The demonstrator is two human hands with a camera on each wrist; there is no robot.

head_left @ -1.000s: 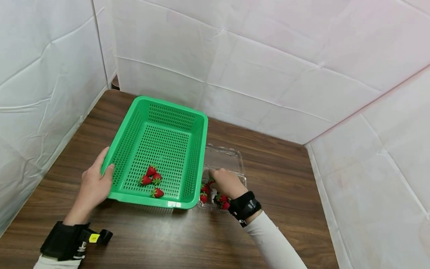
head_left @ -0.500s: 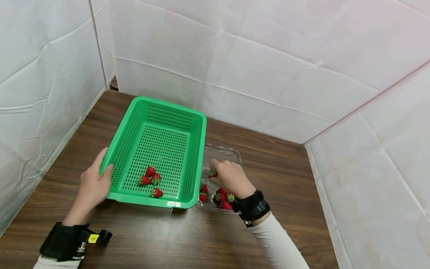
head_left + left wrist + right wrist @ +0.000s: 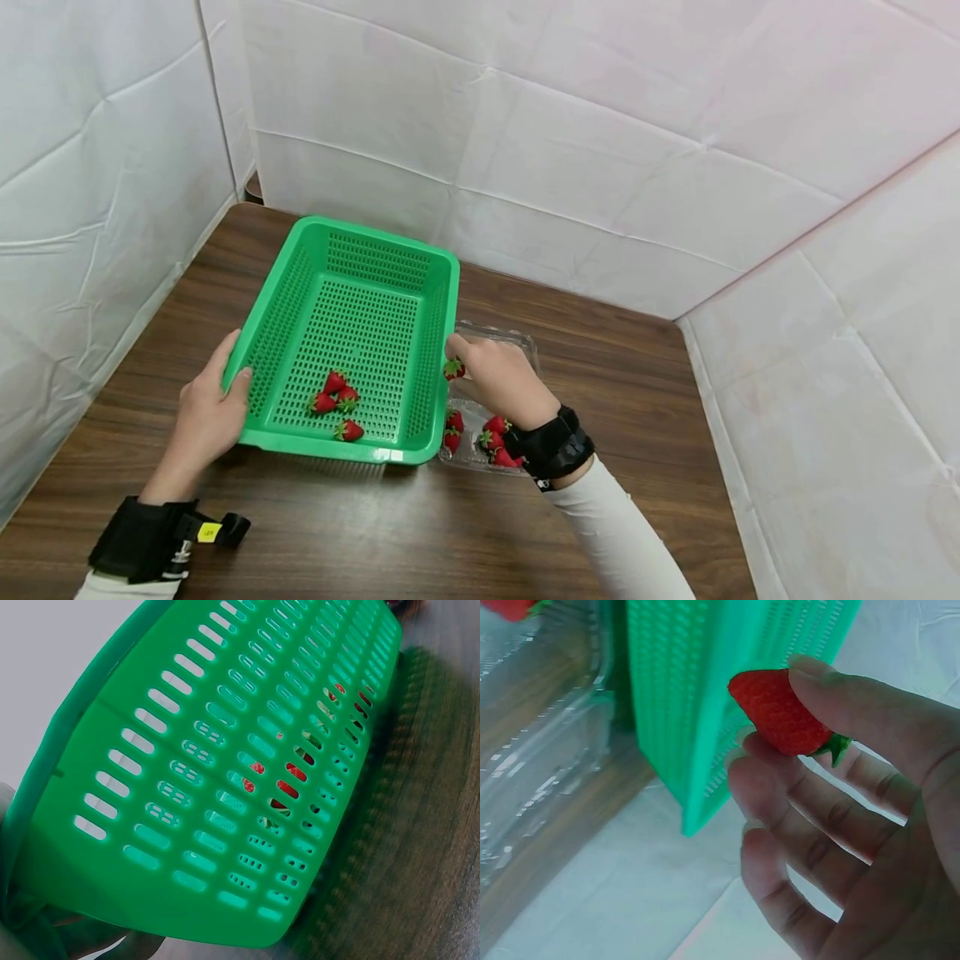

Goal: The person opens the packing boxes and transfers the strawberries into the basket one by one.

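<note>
Four strawberries (image 3: 337, 404) lie in the near end of the green basket (image 3: 360, 250) in the head view, and more sit in the clear box (image 3: 517, 340) just right of it on the brown table (image 3: 630, 392). The left hand (image 3: 206, 408) grips the basket's near left corner, thumb over the rim. The right hand (image 3: 498, 379) hangs above the box beside the basket's right wall, pinching one berry (image 3: 453, 367).

From the left wrist, the basket (image 3: 225, 772) fills the frame from outside its slotted wall, with red fruit showing through the slots; only a little of the hand shows at the lower left.

From the right wrist, the berry (image 3: 780, 712) sits between thumb and fingertips (image 3: 769, 754), green cap toward the palm, with the basket wall (image 3: 697, 690) and box (image 3: 540, 712) behind. It looks light, soft and easily bruised, so a gentle pinch across its broad shoulders near the cap seems best.
</note>
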